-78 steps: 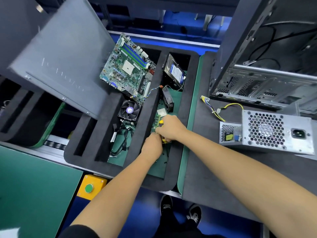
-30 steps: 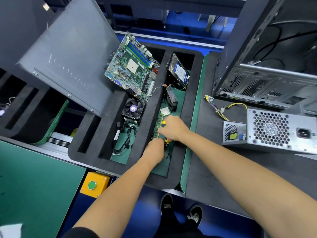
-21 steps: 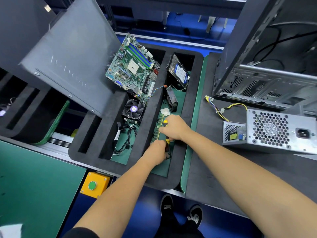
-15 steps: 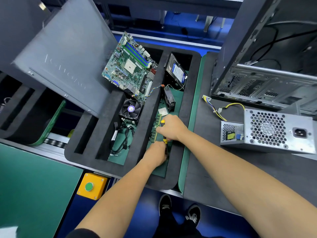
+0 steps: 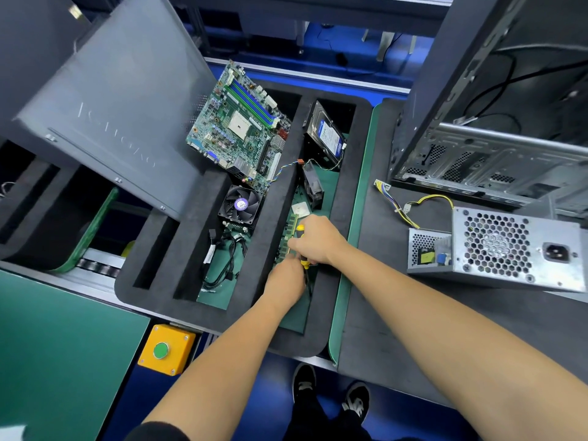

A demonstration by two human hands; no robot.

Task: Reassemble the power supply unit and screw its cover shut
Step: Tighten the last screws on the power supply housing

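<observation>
Gripping a yellow-handled screwdriver (image 5: pixel 300 246) over a foam tray (image 5: pixel 337 218), the right hand (image 5: pixel 315 241) works well left of the power supply unit (image 5: pixel 509 249), which sits apart on the bench; the left hand (image 5: pixel 284 280), fingers hidden, reaches just below. A slip could gouge the memory stick (image 5: pixel 291 232) beside the tool.
</observation>
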